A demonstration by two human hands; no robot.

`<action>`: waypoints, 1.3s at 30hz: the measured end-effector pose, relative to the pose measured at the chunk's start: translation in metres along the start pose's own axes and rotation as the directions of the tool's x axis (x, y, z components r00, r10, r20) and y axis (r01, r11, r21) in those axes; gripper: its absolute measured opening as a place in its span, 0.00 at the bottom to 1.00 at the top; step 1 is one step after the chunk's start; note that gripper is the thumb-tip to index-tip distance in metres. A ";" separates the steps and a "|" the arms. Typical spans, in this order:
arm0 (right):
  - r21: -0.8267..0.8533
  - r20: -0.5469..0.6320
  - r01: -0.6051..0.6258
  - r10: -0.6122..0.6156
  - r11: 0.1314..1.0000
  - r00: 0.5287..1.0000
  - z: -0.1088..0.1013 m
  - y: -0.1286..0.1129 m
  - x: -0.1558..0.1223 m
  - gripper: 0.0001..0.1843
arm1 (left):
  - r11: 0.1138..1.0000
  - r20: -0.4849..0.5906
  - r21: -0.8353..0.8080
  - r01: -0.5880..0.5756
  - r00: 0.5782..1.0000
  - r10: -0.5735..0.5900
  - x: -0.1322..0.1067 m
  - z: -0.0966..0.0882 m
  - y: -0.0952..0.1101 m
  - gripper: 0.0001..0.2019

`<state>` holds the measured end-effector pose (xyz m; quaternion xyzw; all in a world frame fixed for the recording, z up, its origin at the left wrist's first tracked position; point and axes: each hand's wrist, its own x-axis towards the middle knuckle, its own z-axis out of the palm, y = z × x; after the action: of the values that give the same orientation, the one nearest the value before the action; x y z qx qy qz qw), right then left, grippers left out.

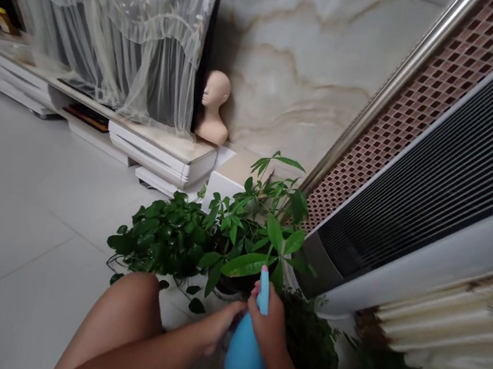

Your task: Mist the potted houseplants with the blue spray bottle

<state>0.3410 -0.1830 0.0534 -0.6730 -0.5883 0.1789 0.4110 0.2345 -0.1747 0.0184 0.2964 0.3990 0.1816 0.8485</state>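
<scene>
A light-blue spray bottle (244, 359) with a pink nozzle tip is in my right hand (270, 320), fingers wrapped round its neck and trigger. The nozzle points away from me, at the broad leaves of a green potted plant (275, 234). My left hand (223, 324) is just left of the bottle, close to its upper body. Its fingers are mostly hidden behind the bottle, so whether it touches or holds anything is unclear. A second, bushier plant (164, 234) with round dark leaves sits to the left, its stems trailing onto the floor.
More dark foliage (311, 338) fills the lower right, near a cream curtain (462, 325). A tall air conditioner (442, 159) stands at right. Behind the plants are a white box (222, 186), a mannequin head (215, 104) and a low white cabinet (162, 155). Pale tiled floor (14, 204) lies left.
</scene>
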 end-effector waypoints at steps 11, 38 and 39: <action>0.206 0.067 0.014 -0.029 0.978 0.997 0.007 -0.006 -0.005 0.14 | 0.679 0.328 0.394 -0.620 0.785 0.526 -0.026 -0.026 0.018 0.50; -0.102 -0.288 0.015 -0.044 0.995 0.957 0.008 0.030 -0.047 0.12 | 0.471 0.569 0.551 -0.689 0.722 0.393 0.004 -0.017 0.000 0.61; -0.131 -0.298 0.031 -0.070 0.991 0.952 0.008 0.033 -0.048 0.12 | 0.443 0.557 0.570 -0.692 0.722 0.411 0.007 -0.016 -0.003 0.59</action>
<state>0.3446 -0.2244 0.0115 -0.7016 -0.5456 0.0261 0.4577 0.2260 -0.1675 0.0041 0.7584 0.1632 0.2179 0.5922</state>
